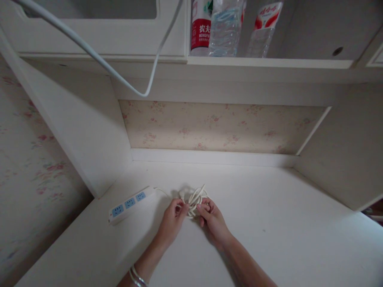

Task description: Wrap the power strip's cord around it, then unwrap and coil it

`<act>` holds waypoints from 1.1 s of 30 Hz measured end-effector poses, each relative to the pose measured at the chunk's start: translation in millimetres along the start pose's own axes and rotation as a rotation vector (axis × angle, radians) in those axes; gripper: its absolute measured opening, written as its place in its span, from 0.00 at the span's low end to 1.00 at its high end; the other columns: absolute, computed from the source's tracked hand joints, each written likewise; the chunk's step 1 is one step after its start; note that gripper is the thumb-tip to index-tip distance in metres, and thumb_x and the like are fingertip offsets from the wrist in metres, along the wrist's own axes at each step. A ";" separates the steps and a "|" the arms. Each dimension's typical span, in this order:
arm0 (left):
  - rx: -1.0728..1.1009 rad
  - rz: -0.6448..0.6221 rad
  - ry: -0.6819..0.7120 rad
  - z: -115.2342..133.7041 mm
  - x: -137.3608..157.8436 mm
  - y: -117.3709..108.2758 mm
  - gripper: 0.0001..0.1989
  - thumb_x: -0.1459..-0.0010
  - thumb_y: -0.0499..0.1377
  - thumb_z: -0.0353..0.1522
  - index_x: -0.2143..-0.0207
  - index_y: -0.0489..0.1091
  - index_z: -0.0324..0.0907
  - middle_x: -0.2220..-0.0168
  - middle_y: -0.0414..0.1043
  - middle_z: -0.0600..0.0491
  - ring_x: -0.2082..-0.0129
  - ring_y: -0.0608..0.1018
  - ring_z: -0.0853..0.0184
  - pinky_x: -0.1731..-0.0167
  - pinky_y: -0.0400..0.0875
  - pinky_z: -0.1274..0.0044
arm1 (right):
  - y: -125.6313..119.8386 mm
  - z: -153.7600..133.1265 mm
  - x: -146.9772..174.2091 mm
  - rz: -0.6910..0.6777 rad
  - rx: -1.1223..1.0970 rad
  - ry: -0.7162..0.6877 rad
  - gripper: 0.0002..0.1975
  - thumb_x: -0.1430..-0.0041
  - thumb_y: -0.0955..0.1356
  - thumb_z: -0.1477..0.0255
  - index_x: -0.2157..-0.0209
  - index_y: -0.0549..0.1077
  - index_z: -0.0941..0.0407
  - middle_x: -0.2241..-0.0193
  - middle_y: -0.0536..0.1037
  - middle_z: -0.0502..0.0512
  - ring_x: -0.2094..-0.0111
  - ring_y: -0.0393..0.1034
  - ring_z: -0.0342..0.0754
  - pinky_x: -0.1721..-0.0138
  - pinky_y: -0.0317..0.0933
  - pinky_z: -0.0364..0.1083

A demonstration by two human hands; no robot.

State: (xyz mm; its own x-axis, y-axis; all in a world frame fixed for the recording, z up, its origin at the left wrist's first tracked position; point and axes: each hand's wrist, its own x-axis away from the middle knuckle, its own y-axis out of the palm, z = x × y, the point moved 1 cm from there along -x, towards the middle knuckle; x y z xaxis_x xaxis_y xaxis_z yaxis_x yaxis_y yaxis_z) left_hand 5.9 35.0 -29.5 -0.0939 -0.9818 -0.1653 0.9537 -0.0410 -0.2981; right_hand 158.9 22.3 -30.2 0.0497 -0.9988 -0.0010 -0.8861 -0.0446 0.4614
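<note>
A bundled white power cord (pixel 196 197) lies just above the white desktop, between my two hands. My left hand (pixel 175 217) pinches the left side of the bundle with thumb and fingers. On the other side, my right hand (pixel 212 219) is closed on the loops, its fingers curled. The cord runs left to a white power strip (pixel 131 205) with blue socket faces, which lies at a slant on the desk. A pale plug end (pixel 182 194) seems to show at the bundle's upper left, though it is small and partly hidden.
The white desktop (pixel 269 239) is bounded by side panels and a floral back wall (pixel 209 125). Overhead, a shelf (pixel 269 63) holds several plastic bottles (pixel 226 30). A thick white cable (pixel 89 50) hangs down in front of the cabinet at upper left.
</note>
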 end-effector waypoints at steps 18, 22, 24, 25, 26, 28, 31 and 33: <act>-0.319 0.027 0.121 4.9 5.3 -1.3 0.12 0.38 0.48 0.41 0.62 0.63 0.43 0.69 0.73 0.52 0.72 0.74 0.67 0.72 0.64 0.78 | -3.2 0.4 -1.7 0.052 -0.069 0.055 0.15 0.53 0.74 0.67 0.68 0.66 0.57 0.80 0.67 0.42 0.87 0.51 0.32 0.86 0.40 0.37; -0.250 0.053 0.074 1.1 1.9 -0.8 0.13 0.39 0.49 0.43 0.62 0.64 0.43 0.70 0.73 0.53 0.73 0.75 0.68 0.73 0.66 0.78 | -3.3 -0.6 -2.8 0.071 -0.125 0.066 0.16 0.52 0.73 0.68 0.66 0.64 0.54 0.81 0.66 0.40 0.89 0.52 0.33 0.85 0.39 0.38; -0.193 0.082 0.057 -1.0 -0.5 -1.4 0.14 0.40 0.50 0.43 0.62 0.64 0.43 0.69 0.74 0.53 0.74 0.75 0.68 0.73 0.67 0.79 | -3.2 -1.8 -4.1 0.076 -0.148 0.048 0.17 0.53 0.73 0.68 0.64 0.64 0.53 0.80 0.67 0.40 0.89 0.52 0.33 0.85 0.39 0.38; -0.163 0.098 0.047 -1.8 -1.7 -1.9 0.14 0.40 0.50 0.43 0.62 0.64 0.43 0.68 0.74 0.52 0.75 0.75 0.69 0.74 0.67 0.79 | -3.1 -2.4 -4.5 0.072 -0.145 0.036 0.17 0.52 0.73 0.68 0.64 0.64 0.53 0.80 0.67 0.40 0.89 0.52 0.33 0.85 0.39 0.38; -0.135 0.111 0.038 -2.4 -2.8 -2.5 0.14 0.40 0.51 0.44 0.62 0.64 0.43 0.67 0.74 0.52 0.76 0.75 0.69 0.75 0.68 0.79 | -3.1 -3.1 -4.7 0.065 -0.124 0.024 0.16 0.52 0.73 0.67 0.64 0.65 0.52 0.80 0.67 0.40 0.89 0.51 0.33 0.85 0.40 0.38; -0.089 0.117 0.028 -3.0 -4.6 -3.4 0.14 0.41 0.51 0.44 0.63 0.64 0.42 0.67 0.75 0.52 0.77 0.75 0.69 0.76 0.68 0.79 | -2.9 -4.1 -3.4 0.045 -0.011 0.004 0.13 0.50 0.71 0.65 0.65 0.67 0.54 0.80 0.66 0.41 0.88 0.53 0.34 0.85 0.41 0.39; -0.048 0.110 0.036 -2.5 -5.4 -4.0 0.15 0.41 0.51 0.44 0.62 0.65 0.42 0.68 0.75 0.51 0.77 0.76 0.69 0.77 0.68 0.79 | -0.7 -4.1 3.0 0.006 0.262 -0.015 0.14 0.46 0.68 0.60 0.65 0.71 0.56 0.80 0.66 0.45 0.86 0.55 0.37 0.84 0.46 0.40; -0.049 0.113 0.052 -2.0 -5.1 -4.2 0.15 0.41 0.51 0.44 0.62 0.65 0.42 0.68 0.75 0.51 0.75 0.76 0.68 0.76 0.68 0.79 | 3.1 -3.9 9.6 -0.056 0.480 -0.063 0.16 0.44 0.66 0.58 0.62 0.73 0.56 0.79 0.68 0.47 0.83 0.57 0.38 0.82 0.49 0.40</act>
State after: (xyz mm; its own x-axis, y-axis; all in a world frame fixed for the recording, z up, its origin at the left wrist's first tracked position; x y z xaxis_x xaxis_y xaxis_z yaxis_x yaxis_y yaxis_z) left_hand 1.8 40.5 -29.3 -0.0026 -0.9686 -0.2485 0.9441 0.0796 -0.3200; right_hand 158.4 12.7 -25.4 0.0888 -0.9932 -0.0749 -0.9960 -0.0889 -0.0017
